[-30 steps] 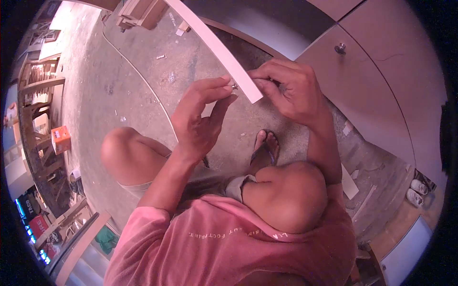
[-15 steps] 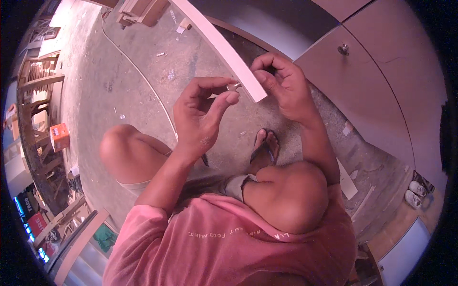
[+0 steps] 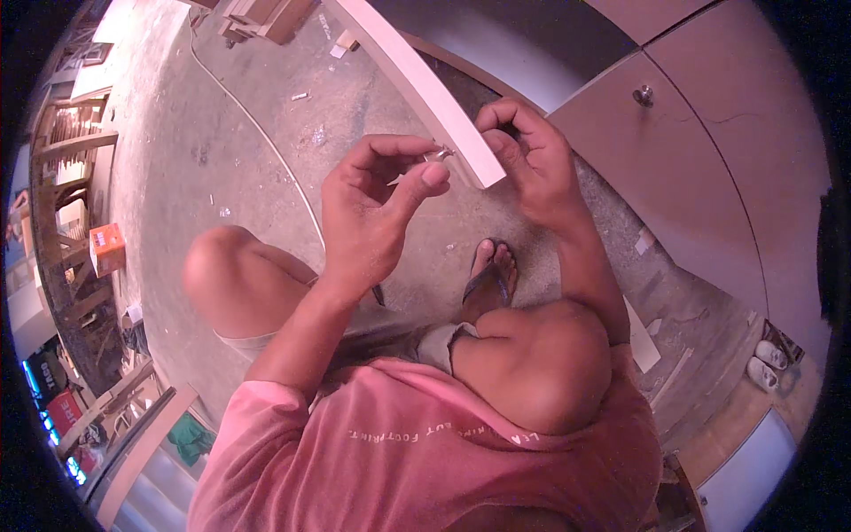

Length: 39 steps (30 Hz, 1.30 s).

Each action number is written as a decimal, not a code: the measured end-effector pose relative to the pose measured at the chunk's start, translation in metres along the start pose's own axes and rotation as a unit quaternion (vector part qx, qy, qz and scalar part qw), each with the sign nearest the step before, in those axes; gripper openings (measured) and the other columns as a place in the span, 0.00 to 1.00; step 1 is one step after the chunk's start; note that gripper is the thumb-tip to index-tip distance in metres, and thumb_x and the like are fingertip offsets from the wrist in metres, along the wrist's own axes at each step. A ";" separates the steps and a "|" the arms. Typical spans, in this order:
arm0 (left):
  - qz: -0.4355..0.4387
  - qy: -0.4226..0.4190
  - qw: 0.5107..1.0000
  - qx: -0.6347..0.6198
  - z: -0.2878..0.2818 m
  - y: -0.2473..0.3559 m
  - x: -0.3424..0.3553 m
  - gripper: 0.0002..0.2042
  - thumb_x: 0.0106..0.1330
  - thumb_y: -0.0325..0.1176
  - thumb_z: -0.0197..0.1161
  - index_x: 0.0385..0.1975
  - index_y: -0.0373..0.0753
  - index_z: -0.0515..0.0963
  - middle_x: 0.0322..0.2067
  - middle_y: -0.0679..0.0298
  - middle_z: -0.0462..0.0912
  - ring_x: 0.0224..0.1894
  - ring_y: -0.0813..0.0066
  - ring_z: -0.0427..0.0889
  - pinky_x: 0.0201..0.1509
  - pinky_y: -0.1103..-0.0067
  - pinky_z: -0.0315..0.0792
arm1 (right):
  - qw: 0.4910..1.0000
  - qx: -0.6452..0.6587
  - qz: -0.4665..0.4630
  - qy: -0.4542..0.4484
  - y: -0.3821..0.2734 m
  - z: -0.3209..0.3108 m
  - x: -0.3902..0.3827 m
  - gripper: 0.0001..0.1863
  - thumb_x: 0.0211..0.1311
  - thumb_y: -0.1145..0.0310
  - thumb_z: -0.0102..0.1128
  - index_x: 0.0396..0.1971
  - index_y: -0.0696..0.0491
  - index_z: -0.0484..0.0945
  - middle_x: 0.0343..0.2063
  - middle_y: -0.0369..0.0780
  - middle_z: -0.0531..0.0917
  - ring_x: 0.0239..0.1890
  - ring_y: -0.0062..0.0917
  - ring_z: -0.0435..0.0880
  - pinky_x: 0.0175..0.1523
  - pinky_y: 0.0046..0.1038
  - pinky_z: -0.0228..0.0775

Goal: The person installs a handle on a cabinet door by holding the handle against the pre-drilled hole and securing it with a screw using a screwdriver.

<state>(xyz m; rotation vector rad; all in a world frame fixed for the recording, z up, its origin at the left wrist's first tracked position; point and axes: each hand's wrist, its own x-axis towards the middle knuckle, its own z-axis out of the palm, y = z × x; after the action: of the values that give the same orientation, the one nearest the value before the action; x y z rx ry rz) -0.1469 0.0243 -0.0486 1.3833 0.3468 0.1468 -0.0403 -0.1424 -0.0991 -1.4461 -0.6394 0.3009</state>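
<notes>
Nearest, at 6 o'clock, is the person's pink-red shirt (image 3: 425,452), with one bare knee (image 3: 235,270) at 9 o'clock and the other bare knee (image 3: 541,363) toward 4. Beyond them, a foot in a dark sandal (image 3: 487,282) rests on the concrete floor (image 3: 266,186), just right of centre. The left hand (image 3: 365,213) reaches up toward 11 o'clock, its grip pinching a small metal knob (image 3: 444,155) between thumb and forefinger. This knob sits at 12 o'clock, close beside the left face of a pale panel (image 3: 434,97); whether it touches that face I cannot tell. The panel shows its long narrow edge, slanting from near centre up to 11 o'clock. The right hand (image 3: 539,173), at 1 o'clock, is at the panel's other side with fingers curled and thumb bent toward them; I cannot tell whether its grip holds anything. Farther out, a white cord (image 3: 257,133) curves over the floor at 10 o'clock, and a cabinet door (image 3: 674,177) at 2 carries a round metal knob of its own. Toward the rim are an orange box (image 3: 107,249) at 9, stacked wooden boards (image 3: 266,22) at 11, and light shoes (image 3: 767,365) between 3 and 4.
</notes>
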 end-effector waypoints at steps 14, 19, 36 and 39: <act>0.108 0.010 0.984 0.140 0.001 -0.003 -0.002 0.11 0.61 0.17 0.68 0.43 0.29 0.78 0.43 0.56 0.83 0.46 0.72 0.84 0.52 0.77 0.81 | 0.999 0.020 0.013 0.039 0.003 0.004 -0.004 0.07 0.67 0.69 0.63 0.37 0.59 0.80 0.33 0.37 0.84 0.37 0.19 0.80 0.46 0.23 0.72; 0.194 -0.033 0.955 0.224 -0.002 -0.005 0.000 0.12 0.60 0.13 0.66 0.43 0.29 0.79 0.46 0.56 0.83 0.49 0.70 0.83 0.54 0.76 0.81 | 0.997 0.002 -0.021 0.073 0.005 0.009 -0.007 0.07 0.67 0.70 0.62 0.38 0.59 0.81 0.32 0.38 0.85 0.35 0.22 0.82 0.45 0.25 0.74; 0.310 -0.014 0.895 0.320 -0.004 -0.005 0.010 0.14 0.51 0.16 0.72 0.37 0.34 0.80 0.41 0.57 0.86 0.44 0.64 0.86 0.46 0.75 0.79 | 0.976 -0.147 -0.148 0.058 -0.011 0.002 -0.019 0.27 0.42 0.71 0.80 0.46 0.55 0.82 0.39 0.43 0.83 0.40 0.30 0.85 0.45 0.28 0.77; 0.370 -0.024 0.849 0.376 -0.006 -0.003 0.011 0.16 0.48 0.15 0.73 0.37 0.35 0.80 0.40 0.57 0.85 0.44 0.61 0.85 0.46 0.74 0.79 | 0.978 -0.162 -0.122 0.049 -0.011 0.000 -0.023 0.25 0.43 0.72 0.79 0.46 0.56 0.83 0.39 0.43 0.84 0.40 0.31 0.85 0.46 0.29 0.77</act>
<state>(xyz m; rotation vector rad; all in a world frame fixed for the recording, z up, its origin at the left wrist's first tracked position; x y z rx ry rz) -0.1390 0.0332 -0.0537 2.2510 -0.2355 0.6662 -0.0610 -0.1565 -0.0936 -1.6603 -0.8029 -0.0708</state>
